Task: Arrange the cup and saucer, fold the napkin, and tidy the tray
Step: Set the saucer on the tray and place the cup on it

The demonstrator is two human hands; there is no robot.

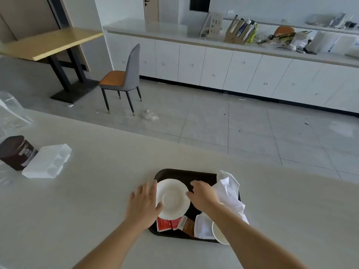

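Both hands are at the saucer [172,200]: the left hand [144,203] lies spread along its left rim, fingers open and the thumb at the near edge, while the right hand [202,193] curls loosely at the right rim, fingertips touching or nearly touching the edge. Neither has closed on the saucer; they bracket it from both sides.

The saucer sits empty on the left half of the dark tray [174,172], which rests on the pale surface [97,191] close to the person. The cup [218,233] is at the tray's near right corner, partly hidden under the right forearm, so whether it stands upright or lies tipped cannot be told. The white napkin [229,191] is crumpled over the tray's right edge, unfolded, with part spilling beyond the rim. Red sachets [167,223] and a brown one [187,225] lie loose just in front of the saucer, one tucked slightly beneath its rim.

By the look of it the task is barely begun: cup not yet on saucer, napkin unfolded, sachets scattered. The sachets under the saucer's edge and the napkin crowding the right side would likely hamper any repositioning.

Far left on the surface stand a dark jar [16,151] and a clear plastic box [47,161], well apart from the tray.
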